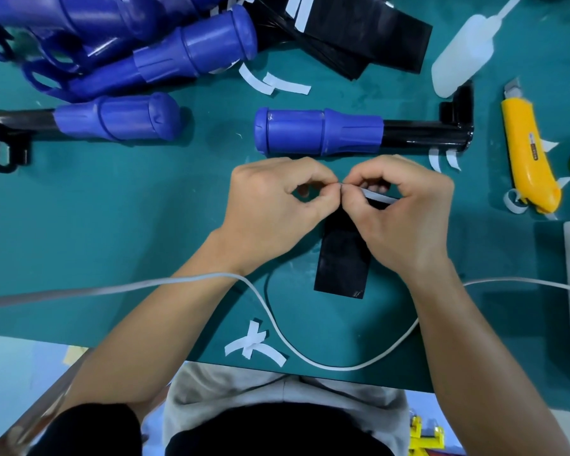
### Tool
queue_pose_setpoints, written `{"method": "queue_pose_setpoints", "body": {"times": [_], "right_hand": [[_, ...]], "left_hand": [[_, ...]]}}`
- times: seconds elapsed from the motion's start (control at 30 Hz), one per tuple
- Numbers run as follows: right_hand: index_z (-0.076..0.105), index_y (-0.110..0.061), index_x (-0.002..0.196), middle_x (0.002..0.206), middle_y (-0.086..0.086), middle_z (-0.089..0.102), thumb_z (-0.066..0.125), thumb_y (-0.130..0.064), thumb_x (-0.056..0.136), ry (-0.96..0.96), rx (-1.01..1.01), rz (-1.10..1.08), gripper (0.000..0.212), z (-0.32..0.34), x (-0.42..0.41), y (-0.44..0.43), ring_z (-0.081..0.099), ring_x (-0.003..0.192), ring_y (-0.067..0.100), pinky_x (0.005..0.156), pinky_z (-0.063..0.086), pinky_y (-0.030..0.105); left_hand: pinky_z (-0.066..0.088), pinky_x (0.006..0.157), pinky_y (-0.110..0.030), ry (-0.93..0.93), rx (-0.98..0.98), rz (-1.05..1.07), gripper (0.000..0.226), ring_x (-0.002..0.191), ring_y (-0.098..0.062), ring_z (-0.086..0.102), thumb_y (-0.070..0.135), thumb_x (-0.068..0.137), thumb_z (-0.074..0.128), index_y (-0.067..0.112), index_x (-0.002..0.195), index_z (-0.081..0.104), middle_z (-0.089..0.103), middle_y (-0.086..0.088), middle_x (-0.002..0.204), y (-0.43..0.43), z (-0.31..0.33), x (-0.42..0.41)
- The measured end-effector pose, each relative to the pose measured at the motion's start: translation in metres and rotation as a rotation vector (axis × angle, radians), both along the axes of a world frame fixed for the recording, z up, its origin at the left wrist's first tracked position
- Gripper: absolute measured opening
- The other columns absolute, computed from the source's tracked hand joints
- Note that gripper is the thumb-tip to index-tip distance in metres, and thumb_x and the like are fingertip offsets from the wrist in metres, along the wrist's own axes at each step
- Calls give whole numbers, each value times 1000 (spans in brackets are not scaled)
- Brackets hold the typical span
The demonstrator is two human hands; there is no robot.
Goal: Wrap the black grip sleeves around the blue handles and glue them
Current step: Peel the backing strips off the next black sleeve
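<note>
Green worktop [145,225] with a blue handle [320,131] lying across its middle, just beyond the hands. The black grip sleeve [343,264], flat toward the near edge, is judged at risk: an uneven pull could tear the thin backing or fold the freed sticky end onto itself. Left hand [270,205] and right hand [405,212] meet fingertip to fingertip over the sleeve's far end. The right pinches that end, and the left apparently pinches the tip of the white backing strip [380,197].
</note>
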State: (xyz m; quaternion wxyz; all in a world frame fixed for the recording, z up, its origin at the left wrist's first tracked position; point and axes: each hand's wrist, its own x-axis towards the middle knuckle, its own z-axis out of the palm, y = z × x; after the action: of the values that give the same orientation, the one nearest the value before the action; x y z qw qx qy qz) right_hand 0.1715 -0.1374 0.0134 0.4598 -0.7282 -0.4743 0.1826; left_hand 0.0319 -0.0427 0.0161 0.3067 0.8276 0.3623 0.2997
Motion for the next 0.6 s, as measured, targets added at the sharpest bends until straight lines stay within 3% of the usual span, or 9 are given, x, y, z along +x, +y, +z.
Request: {"method": "queue_pose_setpoints", "body": {"times": [0.13, 0.33, 0.47, 0.6], "right_hand": [[74, -7, 76, 71, 1, 69, 73, 0, 82, 69, -2, -13, 9, -1, -2, 0, 58, 63, 20, 61, 48, 35], [73, -7, 76, 73, -7, 69, 72, 4, 82, 101, 28, -53, 12, -2, -7, 1, 61, 64, 19, 62, 49, 35], [74, -5, 76, 75, -8, 68, 72, 4, 83, 74, 68, -46, 12, -4, -11, -1, 63, 71, 11, 66, 49, 26], [74, -3, 75, 73, -2, 67, 73, 6, 85, -11, 121, -23, 14, -6, -14, -3, 61, 67, 19, 66, 47, 30]], "left_hand": [[36, 66, -4, 3, -105, 30, 5, 60, 11, 52, 17, 79, 81, 19, 76, 79, 62, 21, 67, -2, 1, 1], [46, 61, -12, -48, -333, 68, 5, 60, -4, 62, 26, 78, 74, 25, 73, 74, 70, 14, 72, -9, 5, 4], [42, 55, -14, -104, -473, 69, 11, 54, -1, 49, 26, 73, 69, 33, 66, 64, 62, 8, 62, -9, 9, 7], [36, 50, -17, -117, -601, 80, 18, 50, -3, 41, 13, 70, 69, 27, 61, 62, 53, 12, 52, -7, 12, 9]]}}
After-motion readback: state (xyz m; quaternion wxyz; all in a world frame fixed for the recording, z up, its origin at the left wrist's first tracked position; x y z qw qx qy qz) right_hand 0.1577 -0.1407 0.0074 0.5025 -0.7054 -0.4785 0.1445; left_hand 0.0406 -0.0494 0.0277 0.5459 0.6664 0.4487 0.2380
